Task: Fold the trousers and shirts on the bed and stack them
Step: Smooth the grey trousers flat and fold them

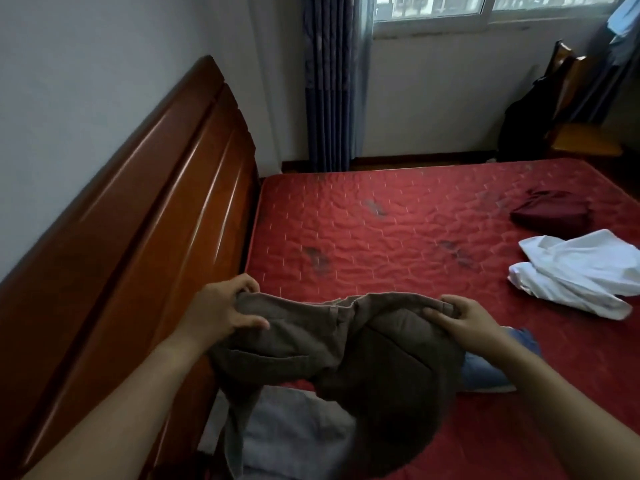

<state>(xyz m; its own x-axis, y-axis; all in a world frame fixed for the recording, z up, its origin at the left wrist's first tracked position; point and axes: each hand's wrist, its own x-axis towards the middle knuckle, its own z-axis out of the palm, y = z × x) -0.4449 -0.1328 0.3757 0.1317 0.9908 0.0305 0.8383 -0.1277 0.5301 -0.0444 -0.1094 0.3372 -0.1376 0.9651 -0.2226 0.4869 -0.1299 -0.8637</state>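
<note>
I hold brown trousers [346, 344] by the waistband above the near part of the red mattress [381, 230]. My left hand [221, 306] grips the waistband's left end, and my right hand [464, 317] pinches its right end. The legs hang down in front of me. Under them lie a grey garment [294, 434] and a piece of blue denim [485, 368]. A rumpled white shirt [575, 271] lies at the right, with a dark red garment [550, 213] beyond it.
A wooden headboard [138, 220] runs along the left against the wall. Beyond the bed hang a blue curtain [329, 81] and a window. A wooden chair [571, 109] with a dark bag stands at the far right.
</note>
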